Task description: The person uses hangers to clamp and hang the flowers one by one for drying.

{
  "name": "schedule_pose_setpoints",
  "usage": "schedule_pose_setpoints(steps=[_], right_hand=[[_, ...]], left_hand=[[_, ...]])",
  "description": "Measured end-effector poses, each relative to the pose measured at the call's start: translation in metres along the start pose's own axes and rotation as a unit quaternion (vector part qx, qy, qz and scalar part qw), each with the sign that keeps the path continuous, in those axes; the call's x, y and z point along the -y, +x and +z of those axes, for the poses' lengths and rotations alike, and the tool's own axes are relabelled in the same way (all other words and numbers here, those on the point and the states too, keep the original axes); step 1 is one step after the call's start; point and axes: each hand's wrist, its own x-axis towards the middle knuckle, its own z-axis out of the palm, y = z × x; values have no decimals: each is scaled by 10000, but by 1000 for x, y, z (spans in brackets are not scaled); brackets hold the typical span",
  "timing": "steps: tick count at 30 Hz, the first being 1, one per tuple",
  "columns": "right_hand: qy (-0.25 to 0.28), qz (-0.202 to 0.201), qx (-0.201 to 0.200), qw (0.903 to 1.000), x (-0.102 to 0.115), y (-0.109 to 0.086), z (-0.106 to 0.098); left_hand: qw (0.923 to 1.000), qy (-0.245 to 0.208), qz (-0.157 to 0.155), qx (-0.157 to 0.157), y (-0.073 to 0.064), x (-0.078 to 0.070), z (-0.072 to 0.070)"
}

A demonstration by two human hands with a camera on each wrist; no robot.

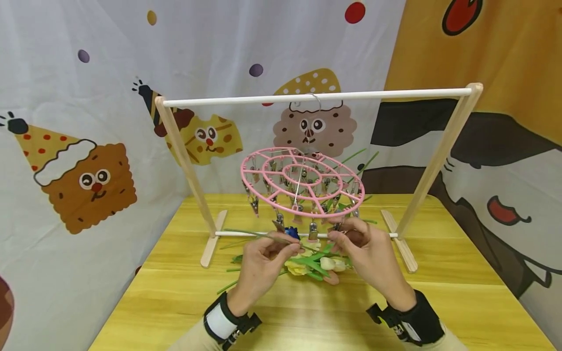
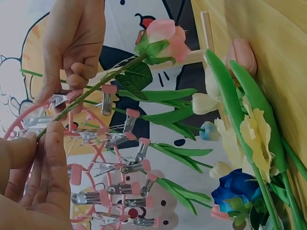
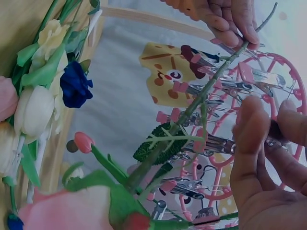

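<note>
My left hand (image 1: 263, 261) grips the green stem (image 2: 91, 91) of a pink rose (image 2: 165, 42) between thumb and fingers. The stem slants past the rim of a round pink clip hanger (image 1: 362, 190), the bloom lying beyond my right hand (image 1: 373, 253). With thumb and fingertips, the right hand pinches a metal clip (image 2: 58, 99) at the hanger's near edge. Other clips with pink tips (image 3: 261, 76) dangle around the rings. Several of them hold tulips (image 2: 168, 115) by their stems, heads down. In the right wrist view the rose is large, blurred and cut off.
The hanger hooks over a white rod (image 1: 228, 100) on a wooden stand (image 1: 189, 165). Below lie loose flowers: a blue rose (image 2: 235, 190), yellow blooms (image 2: 256, 136) and white tulips (image 3: 34, 112). They rest on a wooden table (image 1: 175, 292), with a printed curtain (image 1: 210, 44) behind.
</note>
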Motion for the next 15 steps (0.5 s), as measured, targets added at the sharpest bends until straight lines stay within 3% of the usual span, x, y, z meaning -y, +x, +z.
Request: schedule_pose_setpoints(steps=[6,12,15], right_hand=[[182,125,18,9998,-1,4,0],[957,425,292,9941,0,8,0],[879,533,309,9942,2,8,0]], left_hand=[[9999,7,123,-50,2,-2,0],[9998,50,162,-89,3,-4,0],[9998,137,125,-103,3,-5,-1]])
